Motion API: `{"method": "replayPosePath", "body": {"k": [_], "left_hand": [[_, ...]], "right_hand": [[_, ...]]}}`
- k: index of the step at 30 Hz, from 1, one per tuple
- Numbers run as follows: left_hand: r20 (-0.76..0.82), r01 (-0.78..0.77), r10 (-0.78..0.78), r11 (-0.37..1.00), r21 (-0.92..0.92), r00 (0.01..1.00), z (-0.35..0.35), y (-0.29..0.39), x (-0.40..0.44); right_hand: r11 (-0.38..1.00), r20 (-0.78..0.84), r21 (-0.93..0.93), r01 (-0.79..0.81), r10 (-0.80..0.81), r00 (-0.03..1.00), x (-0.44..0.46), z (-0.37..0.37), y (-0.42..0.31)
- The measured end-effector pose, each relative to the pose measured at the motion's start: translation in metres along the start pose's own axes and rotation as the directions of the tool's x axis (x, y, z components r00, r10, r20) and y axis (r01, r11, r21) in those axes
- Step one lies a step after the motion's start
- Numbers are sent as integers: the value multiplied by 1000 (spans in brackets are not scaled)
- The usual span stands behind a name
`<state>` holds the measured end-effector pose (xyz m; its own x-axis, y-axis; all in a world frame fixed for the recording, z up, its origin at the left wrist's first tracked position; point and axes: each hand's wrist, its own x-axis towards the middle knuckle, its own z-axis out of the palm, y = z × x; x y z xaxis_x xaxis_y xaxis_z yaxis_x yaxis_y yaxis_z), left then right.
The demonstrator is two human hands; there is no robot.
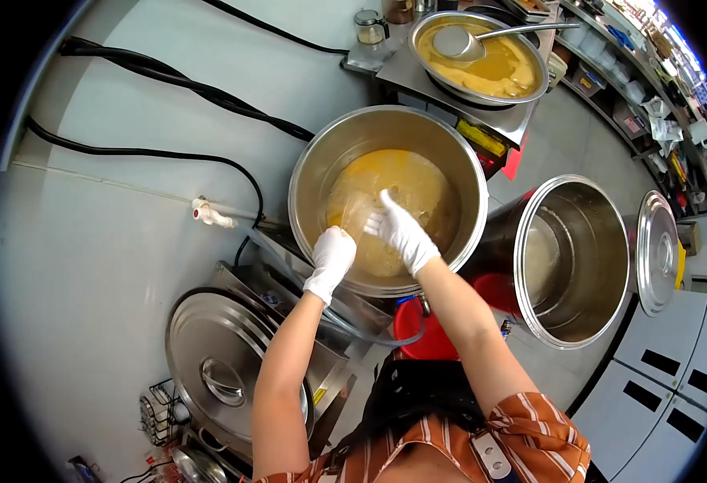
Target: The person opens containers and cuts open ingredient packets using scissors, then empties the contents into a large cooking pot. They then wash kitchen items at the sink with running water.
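A large steel pot [306,181] holds cloudy yellow-brown liquid [402,173]. Over its near left rim, my white-gloved left hand [333,256] is closed, gripping what looks like a clear plastic bag [357,209] hanging above the liquid. The bag's outline is faint, and its contents cannot be made out. My right hand [399,231], also in a white glove, is over the pot just right of the bag. Its fingers are apart and hold nothing that I can see.
A wide pan [523,90] of yellow liquid with a ladle [460,44] stands at the back. To the right is a tall open pot [571,266], its lid [656,253] beyond. Another lid [208,346] leans at the left, below a wall tap [211,213]. A red bucket [418,334] stands nearby.
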<state>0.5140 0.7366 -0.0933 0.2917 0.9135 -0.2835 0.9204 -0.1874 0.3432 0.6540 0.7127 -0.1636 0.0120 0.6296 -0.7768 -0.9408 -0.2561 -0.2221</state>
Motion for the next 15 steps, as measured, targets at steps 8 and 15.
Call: {"method": "replayPosePath", "body": {"k": [8, 15], "left_hand": [[79, -68, 65, 997, 48, 995, -2, 12, -21], [-55, -22, 20, 999, -50, 998, -36, -24, -8]], "right_hand": [[932, -149, -264, 249, -295, 944, 6, -16, 2], [840, 448, -95, 534, -443, 777, -40, 6, -75]]}}
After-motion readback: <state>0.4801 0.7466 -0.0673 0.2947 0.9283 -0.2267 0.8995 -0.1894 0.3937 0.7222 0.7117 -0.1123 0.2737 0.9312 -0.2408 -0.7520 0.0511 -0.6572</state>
